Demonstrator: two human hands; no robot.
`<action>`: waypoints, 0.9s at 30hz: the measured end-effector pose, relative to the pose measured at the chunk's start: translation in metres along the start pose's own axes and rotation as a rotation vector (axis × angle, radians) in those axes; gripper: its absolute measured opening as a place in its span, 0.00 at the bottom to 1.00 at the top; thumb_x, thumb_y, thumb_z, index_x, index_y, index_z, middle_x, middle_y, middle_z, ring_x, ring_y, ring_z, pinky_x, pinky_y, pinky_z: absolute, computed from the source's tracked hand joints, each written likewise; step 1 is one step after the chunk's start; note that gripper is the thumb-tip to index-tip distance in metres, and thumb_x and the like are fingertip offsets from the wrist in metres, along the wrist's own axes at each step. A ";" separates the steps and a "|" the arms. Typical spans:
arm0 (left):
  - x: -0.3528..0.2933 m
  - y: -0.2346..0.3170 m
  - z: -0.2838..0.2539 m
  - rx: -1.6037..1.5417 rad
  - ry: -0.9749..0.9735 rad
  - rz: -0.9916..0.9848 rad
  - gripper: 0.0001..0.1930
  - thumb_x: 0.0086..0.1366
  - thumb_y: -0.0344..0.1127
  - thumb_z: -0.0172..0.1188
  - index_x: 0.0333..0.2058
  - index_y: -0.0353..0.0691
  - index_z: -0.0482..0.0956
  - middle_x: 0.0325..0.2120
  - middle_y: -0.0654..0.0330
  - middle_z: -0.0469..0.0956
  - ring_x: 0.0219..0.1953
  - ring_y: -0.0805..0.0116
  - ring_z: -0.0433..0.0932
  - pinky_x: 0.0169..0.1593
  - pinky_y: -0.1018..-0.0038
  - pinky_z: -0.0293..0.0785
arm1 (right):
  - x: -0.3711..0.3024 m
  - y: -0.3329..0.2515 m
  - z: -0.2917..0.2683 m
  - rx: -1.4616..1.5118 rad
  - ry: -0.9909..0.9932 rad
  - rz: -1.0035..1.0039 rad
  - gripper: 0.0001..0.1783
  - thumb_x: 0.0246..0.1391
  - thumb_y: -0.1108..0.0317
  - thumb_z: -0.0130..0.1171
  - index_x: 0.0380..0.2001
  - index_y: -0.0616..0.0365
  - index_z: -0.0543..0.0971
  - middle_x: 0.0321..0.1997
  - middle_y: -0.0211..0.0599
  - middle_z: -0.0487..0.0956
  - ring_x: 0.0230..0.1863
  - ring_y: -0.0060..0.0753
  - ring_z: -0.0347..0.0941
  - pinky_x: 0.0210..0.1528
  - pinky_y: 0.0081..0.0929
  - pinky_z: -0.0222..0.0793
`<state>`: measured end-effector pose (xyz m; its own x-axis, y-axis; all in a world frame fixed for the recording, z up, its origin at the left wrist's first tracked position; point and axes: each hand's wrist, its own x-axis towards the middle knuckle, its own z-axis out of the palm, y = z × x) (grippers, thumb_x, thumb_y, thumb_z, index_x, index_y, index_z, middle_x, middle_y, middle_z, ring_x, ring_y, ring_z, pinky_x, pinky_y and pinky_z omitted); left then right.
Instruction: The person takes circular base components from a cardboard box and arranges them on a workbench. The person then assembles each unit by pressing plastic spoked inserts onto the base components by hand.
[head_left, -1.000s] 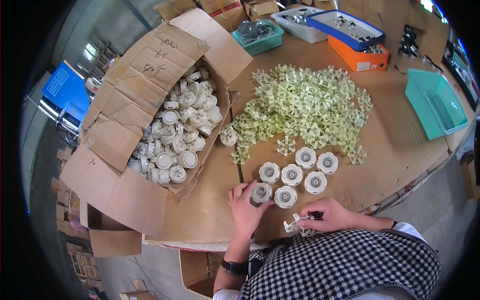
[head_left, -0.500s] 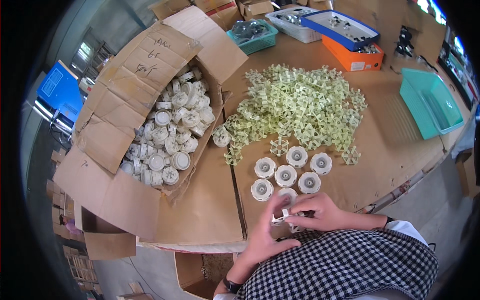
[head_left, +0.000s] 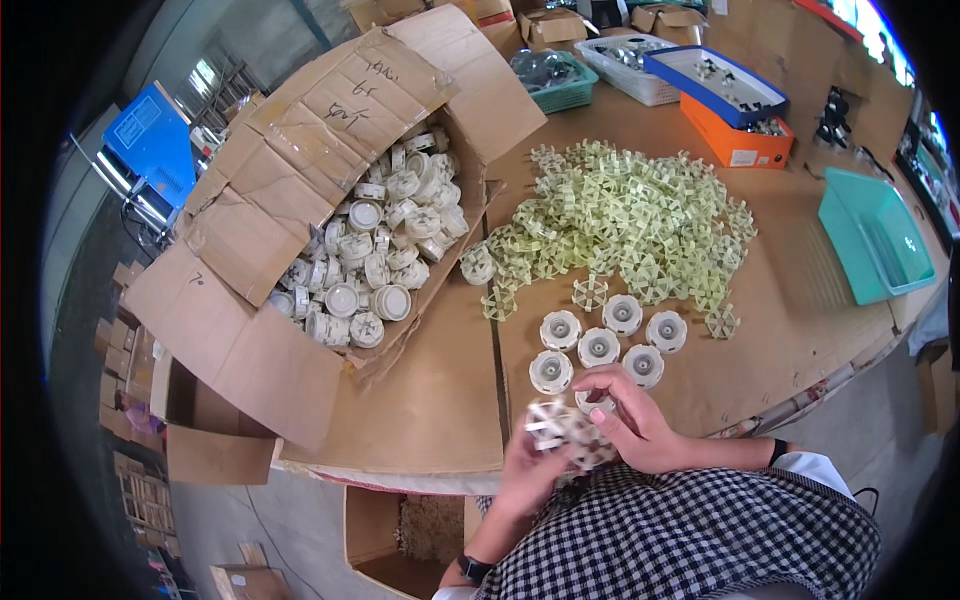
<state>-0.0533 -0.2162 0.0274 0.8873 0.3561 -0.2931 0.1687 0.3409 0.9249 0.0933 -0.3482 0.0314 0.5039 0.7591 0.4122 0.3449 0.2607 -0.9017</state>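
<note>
Left hand [head_left: 527,470] curls round white spoked pieces [head_left: 548,426] just short of the white caps [head_left: 598,347]; right hand [head_left: 645,430], fingers parted, grip unclear, sits nearer the caps.

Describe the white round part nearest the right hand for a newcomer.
Find the pale green heap on the table. Below it in the picture is a cluster of white round parts; you want the lowest part. It alone is partly hidden by the right hand.
</note>
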 end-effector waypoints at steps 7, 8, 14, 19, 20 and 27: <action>-0.076 0.004 -0.099 -0.136 1.098 0.595 0.28 0.64 0.19 0.57 0.62 0.37 0.62 0.53 0.50 0.73 0.47 0.57 0.81 0.43 0.63 0.84 | -0.002 0.011 0.005 0.000 -0.060 0.084 0.13 0.64 0.71 0.59 0.50 0.61 0.77 0.46 0.37 0.77 0.44 0.30 0.73 0.49 0.27 0.71; -0.091 -0.019 -0.131 0.050 1.285 0.603 0.28 0.63 0.20 0.59 0.61 0.36 0.63 0.53 0.51 0.73 0.47 0.57 0.81 0.43 0.63 0.84 | -0.002 0.012 0.008 0.006 -0.072 0.083 0.13 0.64 0.71 0.59 0.50 0.61 0.77 0.46 0.37 0.77 0.44 0.30 0.73 0.49 0.27 0.71; -0.151 -0.141 -0.253 1.130 1.416 -0.256 0.40 0.53 0.35 0.73 0.63 0.34 0.65 0.59 0.40 0.68 0.62 0.41 0.68 0.62 0.53 0.69 | 0.002 0.009 0.020 0.024 -0.197 0.023 0.09 0.62 0.74 0.61 0.45 0.60 0.79 0.44 0.36 0.79 0.42 0.28 0.74 0.48 0.27 0.72; -0.086 -0.041 -0.167 1.094 1.330 0.610 0.13 0.62 0.25 0.60 0.47 0.32 0.78 0.45 0.45 0.78 0.46 0.47 0.78 0.47 0.57 0.75 | -0.001 0.015 0.015 0.015 -0.170 0.070 0.08 0.61 0.75 0.61 0.43 0.60 0.80 0.43 0.35 0.80 0.42 0.29 0.75 0.46 0.27 0.73; -0.071 -0.014 -0.148 1.128 1.229 0.612 0.12 0.63 0.25 0.59 0.45 0.31 0.79 0.43 0.48 0.79 0.43 0.48 0.78 0.44 0.59 0.75 | -0.003 0.015 0.014 0.050 -0.160 0.111 0.07 0.61 0.75 0.61 0.43 0.60 0.80 0.42 0.35 0.80 0.41 0.29 0.75 0.45 0.27 0.73; 0.080 0.066 -0.190 1.432 1.127 0.739 0.21 0.64 0.35 0.61 0.54 0.32 0.74 0.52 0.45 0.76 0.54 0.44 0.73 0.56 0.54 0.69 | -0.012 0.009 -0.001 -0.019 -0.222 0.121 0.06 0.61 0.74 0.61 0.42 0.61 0.81 0.39 0.36 0.81 0.40 0.29 0.78 0.44 0.26 0.74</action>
<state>-0.0529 0.0000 0.0188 0.4018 0.5701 0.7167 0.6334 -0.7382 0.2321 0.0907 -0.3557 0.0181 0.3566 0.8972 0.2603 0.3084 0.1500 -0.9394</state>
